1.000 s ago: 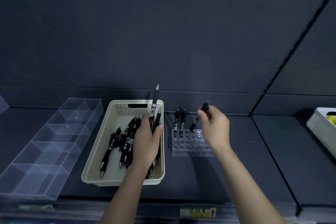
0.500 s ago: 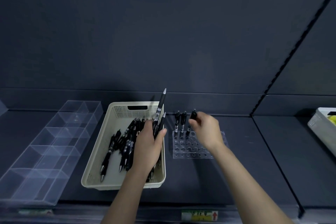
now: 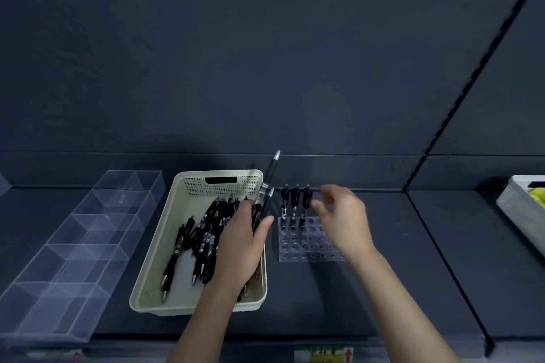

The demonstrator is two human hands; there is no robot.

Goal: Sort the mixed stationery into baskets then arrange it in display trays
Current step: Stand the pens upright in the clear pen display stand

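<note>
Lower centre-left of frame: cream basket (image 3: 153, 271) on the dark shelf (image 3: 398, 274), perforated far wall with a handle slot. Inside it, loose pens (image 3: 203, 233), black with silver tips, heaped mostly toward its middle and right.

Over the basket's right side: left hand (image 3: 241, 242), fingers and thumb wrapped round held pens (image 3: 267, 188). At least two, tips up, leaning toward upper right; the longer one sticking out past the basket's far rim. Exact count hidden by the hand.

Just right of the basket, apart from it: clear pen holder (image 3: 309, 244), a block with rows of round holes. In its far row, left end: three standing pens (image 3: 295, 200), upright, side by side. Other holes visibly vacant where not hidden by the hand.

Above the holder's right part: right hand (image 3: 345, 221), motion-blurred, fingers apart and loosely bent, gripping nothing; fingertips near the rightmost standing pen, small gap visible.

Left of frame: clear divided tray (image 3: 73, 244), long, several compartments, running diagonally from lower left to upper middle.

Right edge: white basket (image 3: 519, 209), partly cut off, something yellow inside.
</note>
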